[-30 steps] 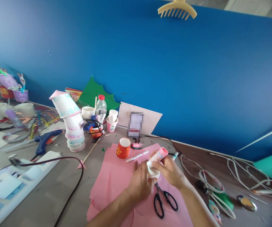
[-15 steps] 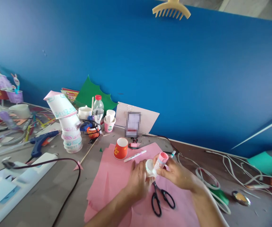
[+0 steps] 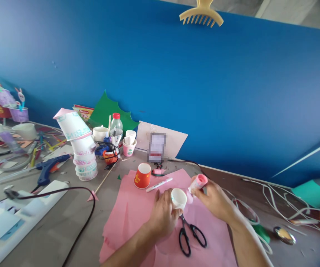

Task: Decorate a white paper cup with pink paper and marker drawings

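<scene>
My left hand [image 3: 164, 211] is closed around the side of a small white paper cup [image 3: 179, 198], its open mouth tilted up towards me. To the right, apart from the cup, my right hand [image 3: 215, 198] grips a small pink and white tube [image 3: 198, 182] with a pink round end; I cannot tell its kind. Black-handled scissors [image 3: 189, 231] lie below the cup, on sheets of pink paper [image 3: 133, 222]. Beyond my hands, a red paper cup [image 3: 142, 176] and a white marker [image 3: 159, 184] rest on the paper.
On the left are a leaning stack of decorated paper cups [image 3: 83, 148], a blue glue gun [image 3: 48, 168] and a dark cable [image 3: 89, 207]. A bottle with a red cap [image 3: 116, 124] stands near the blue wall [image 3: 204, 92]. White cords [image 3: 271, 198] lie on the right.
My right hand has moved right with the tube, away from the white cup, and the tube has tilted. The cup's mouth now shows clearly. My left hand stays nearly in place.
</scene>
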Tool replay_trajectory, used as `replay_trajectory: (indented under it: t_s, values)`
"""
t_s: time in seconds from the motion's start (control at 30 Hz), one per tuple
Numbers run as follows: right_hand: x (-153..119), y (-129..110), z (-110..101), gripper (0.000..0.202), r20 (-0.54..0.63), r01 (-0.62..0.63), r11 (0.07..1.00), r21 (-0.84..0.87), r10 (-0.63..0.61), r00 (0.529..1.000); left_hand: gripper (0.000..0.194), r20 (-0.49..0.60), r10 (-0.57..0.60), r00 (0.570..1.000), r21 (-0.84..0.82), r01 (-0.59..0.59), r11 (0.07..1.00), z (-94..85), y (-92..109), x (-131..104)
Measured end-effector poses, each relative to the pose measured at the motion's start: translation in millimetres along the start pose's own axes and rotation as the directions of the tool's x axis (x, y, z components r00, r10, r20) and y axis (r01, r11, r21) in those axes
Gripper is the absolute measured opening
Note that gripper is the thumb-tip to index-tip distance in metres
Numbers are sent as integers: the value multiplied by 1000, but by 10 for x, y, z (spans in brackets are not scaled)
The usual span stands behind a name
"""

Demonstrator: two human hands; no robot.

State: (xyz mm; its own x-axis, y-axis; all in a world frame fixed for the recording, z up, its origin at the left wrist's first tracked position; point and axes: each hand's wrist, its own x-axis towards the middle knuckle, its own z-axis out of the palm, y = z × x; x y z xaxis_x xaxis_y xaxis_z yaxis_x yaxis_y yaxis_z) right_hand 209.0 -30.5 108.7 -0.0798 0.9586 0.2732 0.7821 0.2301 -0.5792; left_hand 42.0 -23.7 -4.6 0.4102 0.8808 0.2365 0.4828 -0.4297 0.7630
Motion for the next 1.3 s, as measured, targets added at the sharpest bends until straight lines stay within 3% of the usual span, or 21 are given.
replay_trajectory:
  t_s: [0.17,0.4,0.57,0.77,0.87,0.97,1.07,1.17,1.3]
  values:
    - [18,-65,109,13,95,-35,972,234,13,995,44,10,-6,1000,-33,6,999,-26,14,7]
    - [46,-32,336,7,176,-32,996,89,15,984,32,43,3,999,1,-3,1000,-48,26,12]
    - [27,15,351,8,49,-28,996,-84,32,998,35,42,-18,999,-12,19,1000,-41,29,15]
    - [13,-41,347,10,85,-41,979,199,24,996,39,28,-30,999,-25,31,999,-50,40,14]
    - [16,-80,386,7,85,-68,986,150,56,995,35,36,-11,999,-16,12,1000,-52,36,14]
    - [23,-90,414,11,6,-83,995,63,83,997,35,35,-3,999,-12,3,1000,-52,32,13]
    - [27,-90,402,14,-46,-101,981,166,110,993,32,31,-20,999,-6,20,1000,-53,35,11]
    - [25,-113,397,14,-19,-122,952,282,133,991,33,29,-27,999,-5,27,1000,-54,38,8]
    - [29,-147,457,6,40,-97,986,138,92,995,40,31,-2,1000,-30,3,1000,-48,30,3]
